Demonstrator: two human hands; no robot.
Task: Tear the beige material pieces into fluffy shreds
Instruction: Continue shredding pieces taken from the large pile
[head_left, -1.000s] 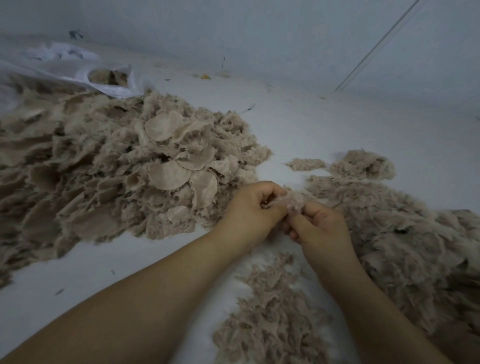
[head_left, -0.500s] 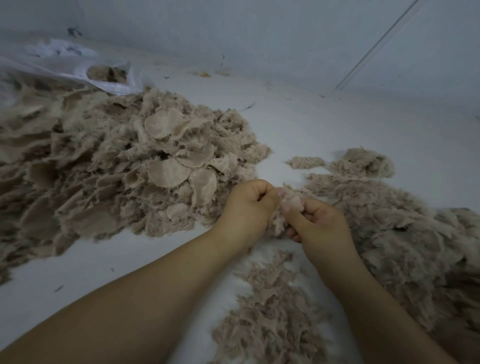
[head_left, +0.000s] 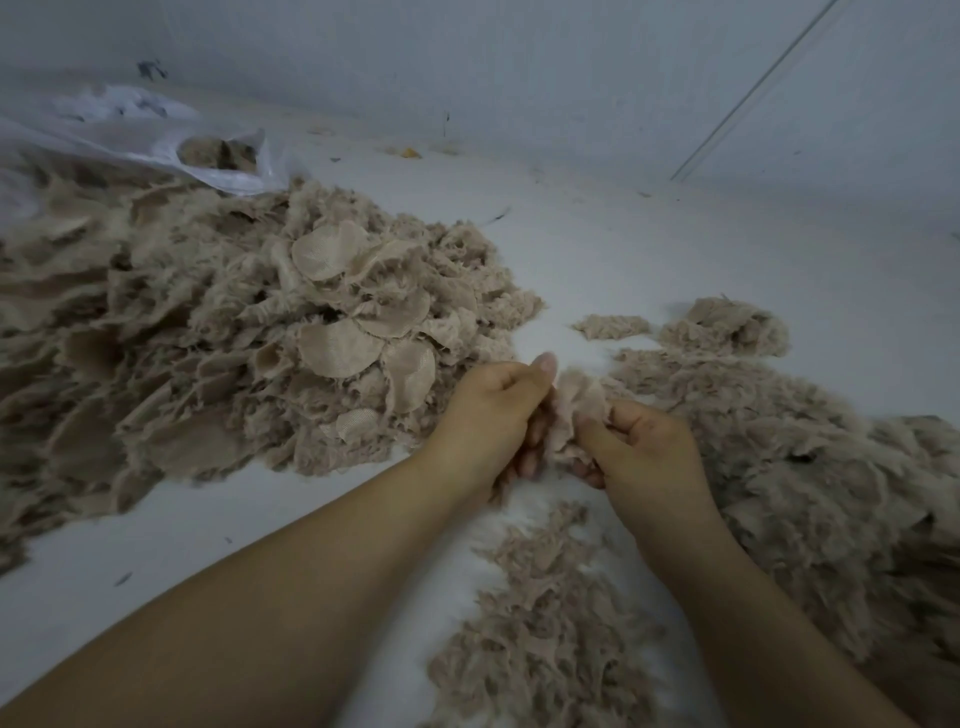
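One beige piece (head_left: 574, 410) is being pinched between left hand (head_left: 491, 410) and right hand (head_left: 641, 447) above the worktop (head_left: 597, 244) — shreds (head_left: 810, 493) are being heaped rightward, a larger untorn pile (head_left: 234, 332) is waiting leftward.

left hand (head_left: 488, 415), right hand (head_left: 644, 447), bare forearms
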